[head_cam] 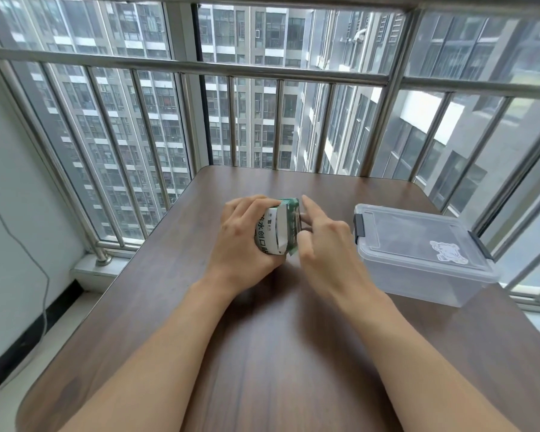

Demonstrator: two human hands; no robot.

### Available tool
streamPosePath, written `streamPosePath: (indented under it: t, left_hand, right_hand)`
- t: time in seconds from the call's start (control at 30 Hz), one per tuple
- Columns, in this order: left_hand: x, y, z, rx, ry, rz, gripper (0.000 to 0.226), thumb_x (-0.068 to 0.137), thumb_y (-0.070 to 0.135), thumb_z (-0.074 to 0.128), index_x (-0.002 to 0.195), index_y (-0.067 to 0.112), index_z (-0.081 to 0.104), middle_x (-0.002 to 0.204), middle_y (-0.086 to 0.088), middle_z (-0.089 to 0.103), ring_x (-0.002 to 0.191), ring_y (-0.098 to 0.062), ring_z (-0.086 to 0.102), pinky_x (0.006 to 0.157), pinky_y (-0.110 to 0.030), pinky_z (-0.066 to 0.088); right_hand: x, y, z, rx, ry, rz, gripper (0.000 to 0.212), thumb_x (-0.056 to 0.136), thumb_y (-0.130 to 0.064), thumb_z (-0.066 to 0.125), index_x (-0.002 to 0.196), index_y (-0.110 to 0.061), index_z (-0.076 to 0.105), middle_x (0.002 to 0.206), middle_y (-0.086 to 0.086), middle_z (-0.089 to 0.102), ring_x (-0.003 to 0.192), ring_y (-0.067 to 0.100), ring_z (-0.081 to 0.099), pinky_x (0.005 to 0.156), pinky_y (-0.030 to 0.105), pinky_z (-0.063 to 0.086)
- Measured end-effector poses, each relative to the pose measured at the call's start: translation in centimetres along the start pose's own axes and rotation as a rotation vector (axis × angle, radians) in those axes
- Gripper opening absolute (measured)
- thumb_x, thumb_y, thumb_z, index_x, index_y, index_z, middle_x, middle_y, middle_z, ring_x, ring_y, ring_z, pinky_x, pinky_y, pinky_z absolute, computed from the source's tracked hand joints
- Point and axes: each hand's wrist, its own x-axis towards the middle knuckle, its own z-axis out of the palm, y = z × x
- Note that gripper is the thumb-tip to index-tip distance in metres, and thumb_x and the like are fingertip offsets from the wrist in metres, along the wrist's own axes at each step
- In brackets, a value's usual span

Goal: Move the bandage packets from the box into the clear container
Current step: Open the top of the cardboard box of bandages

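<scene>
Holding the bandage box (273,227) tight in our left hand (243,241), we poke our right hand's (321,244) loose fingers into its open end, which faces the shut clear container (418,254) on our right.

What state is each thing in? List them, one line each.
bandage box: held off the table, end flap open.
clear container: on the table, lid on, both grey latches down.
left hand: grips the bandage box.
right hand: at the box's open end, fingers reaching in; whether it holds a packet cannot be told.
table: bears the clear container.
</scene>
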Motion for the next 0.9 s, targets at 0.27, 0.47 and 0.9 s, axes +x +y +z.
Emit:
streamPosePath:
  t: [0.27, 0.47, 0.9]
  left_hand:
    - [0.0, 0.0, -0.1, -0.057, 0.066, -0.019, 0.062, 0.058, 0.022, 0.087, 0.116, 0.020, 0.064, 0.111, 0.019, 0.056, 0.102, -0.002, 0.045, 0.097, -0.019, 0.037]
    - [0.1, -0.1, -0.3, -0.100, 0.048, -0.070, 0.063, 0.060, 0.028, 0.090, 0.117, 0.022, 0.064, 0.110, 0.014, 0.062, 0.103, -0.007, 0.049, 0.093, -0.026, 0.042]
    - [0.0, 1.0, -0.1, -0.005, 0.201, -0.590, 0.095, 0.061, 0.062, 0.086, 0.135, 0.026, 0.038, 0.111, -0.003, 0.069, 0.106, -0.030, 0.066, 0.087, -0.039, 0.050]
  right_hand:
    - [0.3, 0.1, 0.1, 0.298, -0.012, 0.034, 0.029, 0.088, -0.033, 0.073, 0.114, -0.039, 0.064, 0.089, -0.022, 0.071, 0.088, -0.002, 0.068, 0.081, 0.030, 0.058]
    - [0.8, 0.9, -0.2, 0.415, -0.050, 0.058, 0.028, 0.090, -0.032, 0.057, 0.116, -0.032, 0.068, 0.097, 0.000, 0.075, 0.092, 0.023, 0.072, 0.081, 0.047, 0.061]
    - [0.6, -0.4, -1.6, 0.215, 0.382, -0.070, 0.012, 0.091, -0.019, 0.070, 0.103, -0.017, 0.070, 0.092, -0.008, 0.070, 0.075, 0.000, 0.069, 0.062, 0.015, 0.053]
